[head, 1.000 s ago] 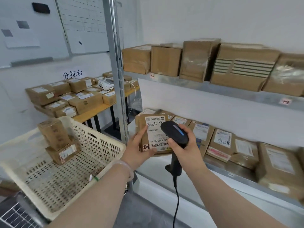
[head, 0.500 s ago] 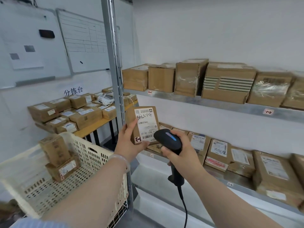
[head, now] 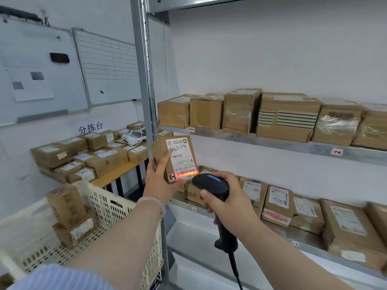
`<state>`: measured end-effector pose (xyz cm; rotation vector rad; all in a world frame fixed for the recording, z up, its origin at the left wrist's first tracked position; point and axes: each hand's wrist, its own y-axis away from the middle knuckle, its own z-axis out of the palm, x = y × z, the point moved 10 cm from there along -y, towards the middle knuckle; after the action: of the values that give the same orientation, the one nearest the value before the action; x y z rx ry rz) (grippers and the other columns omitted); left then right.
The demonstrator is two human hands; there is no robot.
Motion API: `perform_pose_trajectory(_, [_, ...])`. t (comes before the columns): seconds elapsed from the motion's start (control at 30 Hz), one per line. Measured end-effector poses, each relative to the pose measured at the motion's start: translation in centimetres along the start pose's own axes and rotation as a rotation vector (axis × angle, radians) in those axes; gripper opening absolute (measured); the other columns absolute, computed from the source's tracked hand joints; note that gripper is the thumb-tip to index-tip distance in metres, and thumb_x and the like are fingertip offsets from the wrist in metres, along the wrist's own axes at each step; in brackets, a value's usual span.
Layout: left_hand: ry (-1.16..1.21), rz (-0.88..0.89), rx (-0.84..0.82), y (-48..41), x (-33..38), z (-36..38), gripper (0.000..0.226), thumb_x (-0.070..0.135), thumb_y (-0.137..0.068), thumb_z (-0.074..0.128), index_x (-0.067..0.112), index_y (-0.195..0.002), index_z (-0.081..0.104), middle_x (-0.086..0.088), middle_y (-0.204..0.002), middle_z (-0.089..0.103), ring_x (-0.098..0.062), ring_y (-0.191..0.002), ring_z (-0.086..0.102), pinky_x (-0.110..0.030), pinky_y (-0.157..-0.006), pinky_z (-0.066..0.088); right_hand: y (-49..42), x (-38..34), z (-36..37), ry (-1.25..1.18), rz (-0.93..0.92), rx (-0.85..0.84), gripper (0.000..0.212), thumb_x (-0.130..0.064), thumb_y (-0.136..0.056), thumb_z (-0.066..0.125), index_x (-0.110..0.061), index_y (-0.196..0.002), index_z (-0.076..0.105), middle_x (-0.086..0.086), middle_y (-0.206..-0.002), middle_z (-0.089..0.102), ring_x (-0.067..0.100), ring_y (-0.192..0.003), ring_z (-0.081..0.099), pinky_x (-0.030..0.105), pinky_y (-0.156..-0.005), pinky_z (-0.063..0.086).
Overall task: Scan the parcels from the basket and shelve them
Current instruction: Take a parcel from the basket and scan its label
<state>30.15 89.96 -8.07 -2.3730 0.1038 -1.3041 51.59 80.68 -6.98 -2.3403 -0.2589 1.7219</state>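
Note:
My left hand [head: 160, 181] grips a small brown parcel [head: 162, 148] with a white label, held upright in front of the shelf post. My right hand [head: 228, 198] holds a black corded barcode scanner [head: 210, 182] just below and to the right of the parcel. A red scan line glows across the barcode at the label's lower edge. The cream perforated basket [head: 111, 206] sits at lower left with two stacked brown parcels [head: 70, 214] inside.
A grey metal shelf post [head: 146, 80] stands just left of the parcel. The upper shelf [head: 272, 143] carries a row of brown boxes; the lower shelf [head: 293, 239] holds several labelled parcels. A table with more parcels [head: 90, 155] lies at the left, under whiteboards.
Both hands have risen with the parcel and scanner, from the lower shelf level toward the upper shelf. The scanner's red line now shows on the label.

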Motion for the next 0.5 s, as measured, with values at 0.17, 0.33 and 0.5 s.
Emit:
perform_pose_trajectory(0.17, [-0.006,0.001,-0.011,-0.1,-0.1,0.4,0.098,0.024,-0.078,0.084,0.049,-0.149,0.022,0.002,-0.160,0.008,-0.027,-0.146,0.020,-0.045,-0.116,0.030,0.4,-0.3,-0.5,0.019,0.009,0.006,0.045,-0.034,-0.085,0.075,-0.052,-0.115,0.047,-0.005,-0.103,0.066,0.017,-0.072,0.070,0.029,-0.052,0.059])
perform_pose_trajectory(0.33, [0.014,-0.009,-0.018,0.0,-0.2,0.8,0.099,0.020,-0.078,0.084,0.051,-0.149,0.022,0.004,-0.160,0.009,-0.025,-0.146,0.022,-0.043,-0.115,0.031,0.7,-0.6,-1.0,0.020,0.005,0.011,0.043,-0.033,-0.085,0.075,-0.054,-0.110,0.047,-0.008,-0.104,0.064,0.019,-0.073,0.070,0.027,-0.050,0.057])
perform_pose_trajectory(0.5, [-0.022,0.011,-0.013,0.1,-0.1,1.2,0.099,0.023,-0.078,0.084,0.048,-0.150,0.020,-0.002,-0.160,0.012,-0.027,-0.145,0.024,-0.048,-0.115,0.035,1.1,-0.4,-1.2,0.046,0.013,0.009,0.043,-0.034,-0.085,0.075,-0.056,-0.110,0.046,-0.009,-0.105,0.064,0.020,-0.072,0.070,0.028,-0.050,0.058])
